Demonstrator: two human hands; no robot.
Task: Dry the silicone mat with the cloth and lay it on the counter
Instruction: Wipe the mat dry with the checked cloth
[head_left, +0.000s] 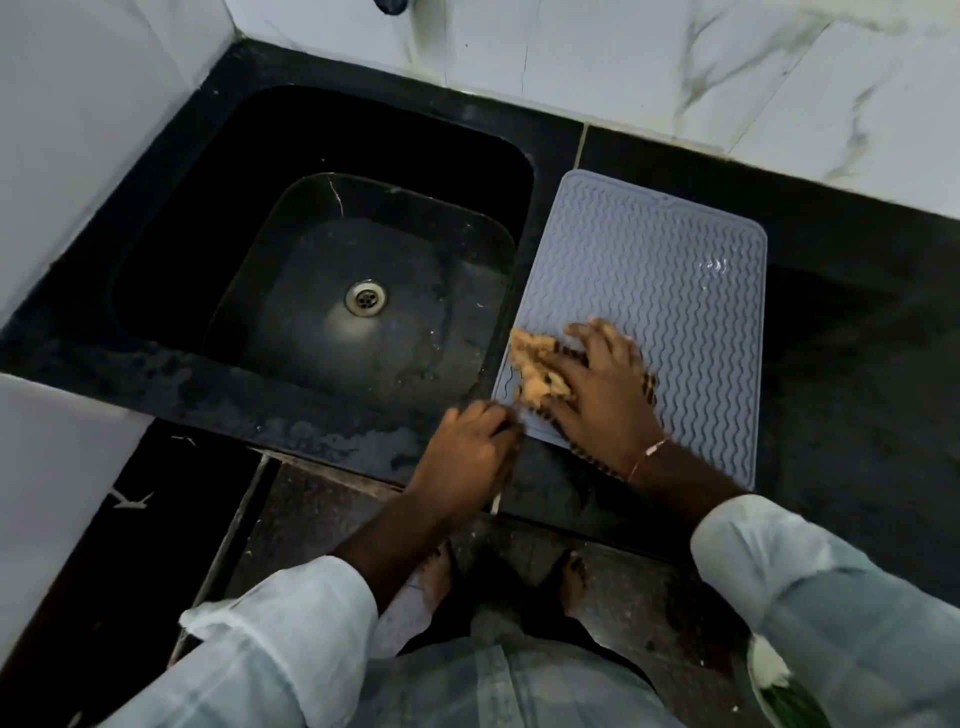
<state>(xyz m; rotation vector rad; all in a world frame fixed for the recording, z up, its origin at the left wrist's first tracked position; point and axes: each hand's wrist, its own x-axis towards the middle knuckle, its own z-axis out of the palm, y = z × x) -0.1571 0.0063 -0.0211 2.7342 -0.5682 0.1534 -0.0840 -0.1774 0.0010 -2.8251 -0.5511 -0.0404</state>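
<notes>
Head view: cloth half under right hand

Dim overall. Brightest tones are found on the wall tiles along the top edge. A pale sheen is seen around the sink drain, light probably from overhead. The worktop at right is lost in shadow. Motion blur noted on both hands. Wide-angle bending visible toward the frame edges.
</notes>
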